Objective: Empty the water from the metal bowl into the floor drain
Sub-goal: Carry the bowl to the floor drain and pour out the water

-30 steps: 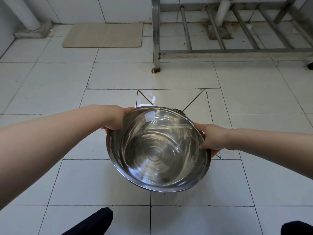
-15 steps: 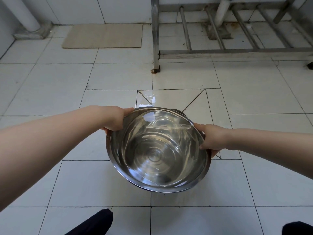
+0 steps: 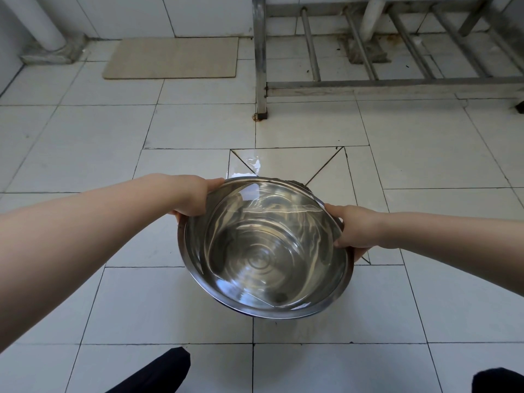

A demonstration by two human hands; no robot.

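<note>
We hold the metal bowl [image 3: 266, 248] above the white tiled floor [image 3: 198, 129], gripping its rim at two opposite sides; our left hand [image 3: 195, 195] is closed over the far-left edge, thumb on the rim, and our right hand [image 3: 353, 229] is closed over the right edge, fingers wrapped beneath; the bowl is round, so it has no long axis, but its mouth faces up and toward us, with the far rim lower than the near one; water [image 3: 278, 211] shows as a bright line across the far inner wall; beyond the far rim lies a wet patch [image 3: 249, 165] on the tile with diagonal cuts; the drain itself we cannot see; far right stands a metal rack [image 3: 368, 83]; far left lies a beige mat [image 3: 173, 56].
</note>
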